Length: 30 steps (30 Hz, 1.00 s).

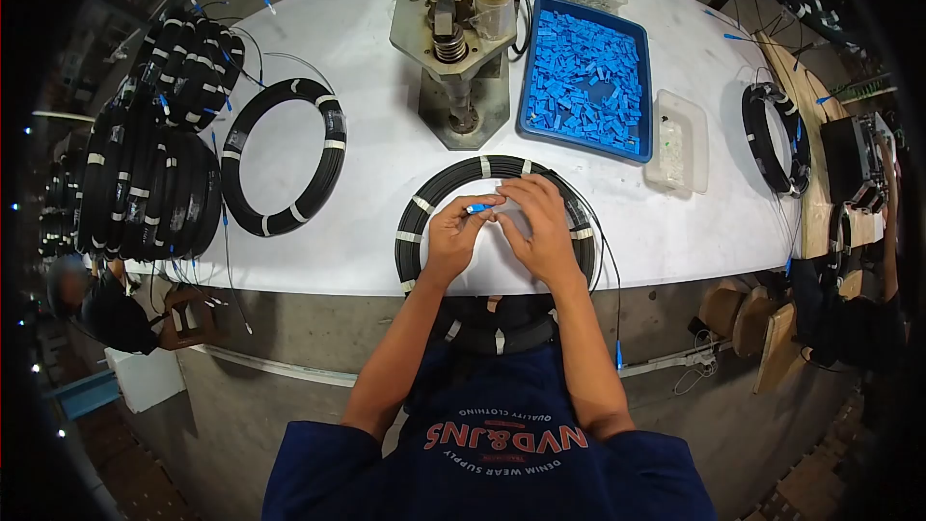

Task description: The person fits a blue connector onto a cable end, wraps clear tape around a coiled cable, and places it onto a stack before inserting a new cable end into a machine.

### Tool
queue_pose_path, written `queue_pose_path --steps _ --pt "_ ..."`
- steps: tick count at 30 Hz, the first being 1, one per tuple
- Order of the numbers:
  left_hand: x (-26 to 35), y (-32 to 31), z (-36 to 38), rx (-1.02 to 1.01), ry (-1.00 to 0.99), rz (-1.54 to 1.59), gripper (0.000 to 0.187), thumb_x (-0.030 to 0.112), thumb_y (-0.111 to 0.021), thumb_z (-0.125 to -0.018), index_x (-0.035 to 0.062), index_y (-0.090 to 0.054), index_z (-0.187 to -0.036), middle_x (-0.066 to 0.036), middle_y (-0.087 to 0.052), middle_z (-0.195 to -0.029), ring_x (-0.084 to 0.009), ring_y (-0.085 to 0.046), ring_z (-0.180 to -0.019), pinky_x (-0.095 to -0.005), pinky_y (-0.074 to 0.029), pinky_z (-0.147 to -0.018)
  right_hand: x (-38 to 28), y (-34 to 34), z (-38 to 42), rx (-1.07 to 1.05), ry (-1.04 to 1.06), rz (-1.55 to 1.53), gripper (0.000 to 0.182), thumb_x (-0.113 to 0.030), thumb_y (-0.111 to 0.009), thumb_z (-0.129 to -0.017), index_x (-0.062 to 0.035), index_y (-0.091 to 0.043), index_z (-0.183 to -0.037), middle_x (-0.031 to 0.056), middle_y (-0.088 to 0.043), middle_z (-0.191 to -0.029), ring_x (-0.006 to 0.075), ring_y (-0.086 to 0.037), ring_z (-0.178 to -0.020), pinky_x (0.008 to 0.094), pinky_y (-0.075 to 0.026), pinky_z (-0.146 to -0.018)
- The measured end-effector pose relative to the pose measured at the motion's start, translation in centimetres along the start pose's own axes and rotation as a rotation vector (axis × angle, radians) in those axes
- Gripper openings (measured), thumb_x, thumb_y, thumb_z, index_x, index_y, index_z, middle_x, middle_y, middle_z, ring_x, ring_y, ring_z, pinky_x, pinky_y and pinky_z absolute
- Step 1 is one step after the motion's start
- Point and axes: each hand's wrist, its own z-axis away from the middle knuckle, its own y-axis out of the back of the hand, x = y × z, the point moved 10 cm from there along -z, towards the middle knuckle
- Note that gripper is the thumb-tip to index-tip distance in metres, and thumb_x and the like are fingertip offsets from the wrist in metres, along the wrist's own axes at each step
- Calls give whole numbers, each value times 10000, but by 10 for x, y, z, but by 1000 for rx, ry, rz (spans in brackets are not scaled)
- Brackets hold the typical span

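A white-topped table (371, 58) above a dull grey-brown floor (289, 357).

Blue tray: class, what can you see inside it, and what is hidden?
Inside the blue tray are many small blue pieces, heaped unevenly. Any pieces or tray floor beneath the heap are covered.

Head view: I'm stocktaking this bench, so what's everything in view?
Press-like fixture: one, grey, table's back centre
Tray: one, blue, right of fixture
Small pieces: many, blue, in tray
Boxes: two, clear, behind and right of tray
Cable coils: many, black, stacked left, singly on table, one at lap
Connector: one, blue, left fingertips
Table: one, white, centre
Block: one, white, lower left
Other people: at least two, dark clothing, side edges
Shirt: one, navy, bottom
Left hand, right hand: two, bare, above nearest coil
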Motion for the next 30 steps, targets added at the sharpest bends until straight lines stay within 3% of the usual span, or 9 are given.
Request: queue_pose_path --steps 3,6,8,11,17,30 --pt "6 3 -2 29 -37 49 181 0 -563 -967 -51 -624 -1130 -161 -677 -1148 -197 -647 -1067 -310 -508 -947 0 -15 -2 -36 7 21 310 -124 -731 -812 -42 -657 -1101 94 -670 -1069 321 -551 -1142 436 -407 -967" --pt "6 7 -3 77 -33 97 163 29 -584 -970 -13 -620 -1123 -137 -694 -1104 -164 -654 -1022 -274 -519 -900 8 -18 1 59 -36 -37 287 -119 -728 -820 -44 -665 -1090 100 -672 -1016 318 -568 -1081 423 -426 -927" --pt "0 12 -3 135 42 161 214 33 -589 -968 -12 -590 -1177 -121 -698 -1074 -144 -658 -975 -260 -519 -883 22 -23 4 51 -142 -160 219 -110 -723 -828 -42 -687 -1033 107 -672 -954 320 -570 -989 413 -442 -876" --pt "-16 22 -3 154 95 52 260 24 -589 -964 -15 -563 -1219 -94 -685 -1056 -114 -639 -963 -242 -511 -871 21 -18 3 72 -76 -85 152 -99 -717 -833 -33 -702 -969 107 -665 -903 315 -552 -919 404 -449 -835" --pt "-7 17 -6 137 31 168 374 31 -599 -958 -21 -504 -1316 -60 -649 -1082 -84 -603 -970 -219 -489 -863 27 -10 5 119 -105 -60 96 -98 -713 -840 -44 -727 -918 83 -627 -795 285 -526 -850 389 -436 -785" --pt "-17 28 -6 222 120 43 210 84 -584 -981 -13 -614 -1165 -23 -665 -928 -50 -594 -829 -193 -445 -726 28 -13 6 94 -93 -31 83 -70 -722 -800 -60 -721 -883 59 -569 -729 268 -500 -829 384 -415 -768"
